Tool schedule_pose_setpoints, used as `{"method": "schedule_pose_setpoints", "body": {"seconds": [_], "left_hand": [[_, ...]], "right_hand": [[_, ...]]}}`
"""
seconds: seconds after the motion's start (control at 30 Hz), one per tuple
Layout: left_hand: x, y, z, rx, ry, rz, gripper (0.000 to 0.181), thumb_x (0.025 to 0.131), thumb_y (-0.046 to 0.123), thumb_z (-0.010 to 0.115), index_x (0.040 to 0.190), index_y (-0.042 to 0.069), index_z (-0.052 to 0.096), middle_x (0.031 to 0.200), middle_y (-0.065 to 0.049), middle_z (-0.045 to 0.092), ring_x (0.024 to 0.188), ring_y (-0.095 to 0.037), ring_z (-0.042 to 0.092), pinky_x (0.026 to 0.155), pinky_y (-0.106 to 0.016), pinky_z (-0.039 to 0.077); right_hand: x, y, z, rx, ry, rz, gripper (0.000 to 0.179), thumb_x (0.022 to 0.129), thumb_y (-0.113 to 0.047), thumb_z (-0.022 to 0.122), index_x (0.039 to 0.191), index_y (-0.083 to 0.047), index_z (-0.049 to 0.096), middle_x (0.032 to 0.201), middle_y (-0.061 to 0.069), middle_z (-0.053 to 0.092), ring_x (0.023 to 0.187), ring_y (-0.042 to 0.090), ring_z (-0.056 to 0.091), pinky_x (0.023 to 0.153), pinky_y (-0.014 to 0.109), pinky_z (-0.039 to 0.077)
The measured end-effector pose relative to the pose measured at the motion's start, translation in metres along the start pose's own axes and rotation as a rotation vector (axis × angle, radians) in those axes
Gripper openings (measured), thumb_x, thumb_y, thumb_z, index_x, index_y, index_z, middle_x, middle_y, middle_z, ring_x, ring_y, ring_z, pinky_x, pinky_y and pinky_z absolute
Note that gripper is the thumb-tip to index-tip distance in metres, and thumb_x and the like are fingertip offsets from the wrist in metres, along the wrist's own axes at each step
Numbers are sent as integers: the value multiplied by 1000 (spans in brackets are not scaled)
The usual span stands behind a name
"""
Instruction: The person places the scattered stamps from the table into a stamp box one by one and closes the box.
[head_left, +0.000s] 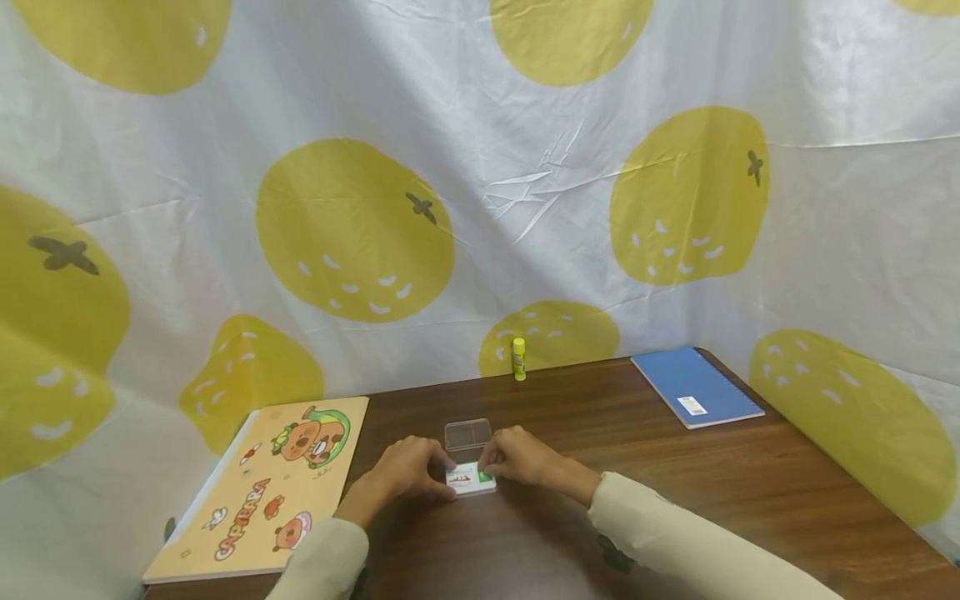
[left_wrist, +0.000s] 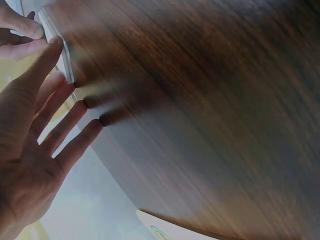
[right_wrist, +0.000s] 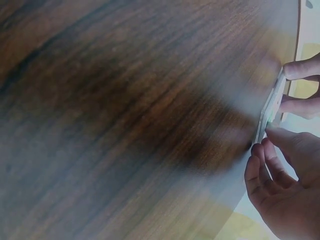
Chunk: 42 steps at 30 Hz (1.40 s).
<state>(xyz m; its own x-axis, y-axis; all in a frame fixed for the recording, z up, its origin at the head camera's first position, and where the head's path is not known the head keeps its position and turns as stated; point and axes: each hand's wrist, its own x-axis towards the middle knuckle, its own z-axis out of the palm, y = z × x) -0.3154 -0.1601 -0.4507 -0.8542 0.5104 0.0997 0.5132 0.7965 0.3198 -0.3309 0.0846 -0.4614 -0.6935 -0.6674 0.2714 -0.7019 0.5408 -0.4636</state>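
A small flat case [head_left: 469, 490] lies on the table in front of the person, with a white, red-printed piece [head_left: 458, 476] and a small green piece [head_left: 483, 477] on its top. At its left end the left hand [head_left: 411, 467] holds it between thumb and index finger; the other fingers spread toward the tabletop in the left wrist view. Over the right end, the right hand [head_left: 517, 455] pinches at the green piece, its fingers curled and partly hiding it. Just behind the case lies a clear rectangular plastic lid [head_left: 467, 434].
On the left lies a large yellow capybara-printed board [head_left: 255, 492]. A yellow glue stick [head_left: 519, 360] stands at the back edge of the brown wooden table [head_left: 585, 417]. A blue spiral notebook [head_left: 693, 385] lies at the back right. A fruit-printed curtain [head_left: 480, 208] hangs behind.
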Motion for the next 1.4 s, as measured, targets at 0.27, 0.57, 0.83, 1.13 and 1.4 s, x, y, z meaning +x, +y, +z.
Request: {"method": "schedule_pose_setpoints", "body": {"seconds": [0.27, 0.57, 0.83, 1.13, 1.4], "left_hand": [[-1, 2, 0, -1, 14, 0, 41, 72, 38, 95, 105, 17, 83, 106, -1, 78, 96, -23, 71, 83, -46, 57], [1, 6, -4, -26, 24, -46, 43, 74, 38, 94, 109, 17, 82, 110, -2, 77, 97, -22, 69, 85, -47, 57], [3, 5, -8, -104, 54, -118, 39, 83, 37, 87, 115, 16, 80, 116, -4, 76, 110, -26, 69, 93, -53, 55], [8, -13, -7, -135, 137, -130, 24, 85, 18, 87, 107, 10, 80, 108, -6, 77, 104, -26, 71, 92, -48, 56], [13, -21, 0, -132, 154, -121, 28, 86, 15, 86, 109, 2, 78, 109, -14, 76, 106, -32, 70, 94, -49, 55]], "right_hand": [[-1, 1, 1, -5, -2, 9, 4, 91, -3, 77, 93, -6, 80, 86, 2, 74, 77, 5, 65, 70, 21, 55], [2, 4, -7, -55, 8, -25, 5, 91, -5, 76, 94, -6, 80, 87, 2, 73, 79, 9, 65, 69, 22, 55], [9, 7, -16, -70, 25, 1, 6, 93, -7, 76, 97, -7, 80, 95, 3, 78, 78, 7, 64, 70, 22, 55], [10, 17, -22, -53, 54, 59, 12, 93, -5, 74, 104, -2, 77, 97, 6, 78, 91, 19, 73, 79, 30, 59], [3, 28, -20, -15, 38, 148, 23, 95, -7, 74, 117, 2, 72, 114, 14, 76, 112, 31, 70, 95, 44, 57]]}}
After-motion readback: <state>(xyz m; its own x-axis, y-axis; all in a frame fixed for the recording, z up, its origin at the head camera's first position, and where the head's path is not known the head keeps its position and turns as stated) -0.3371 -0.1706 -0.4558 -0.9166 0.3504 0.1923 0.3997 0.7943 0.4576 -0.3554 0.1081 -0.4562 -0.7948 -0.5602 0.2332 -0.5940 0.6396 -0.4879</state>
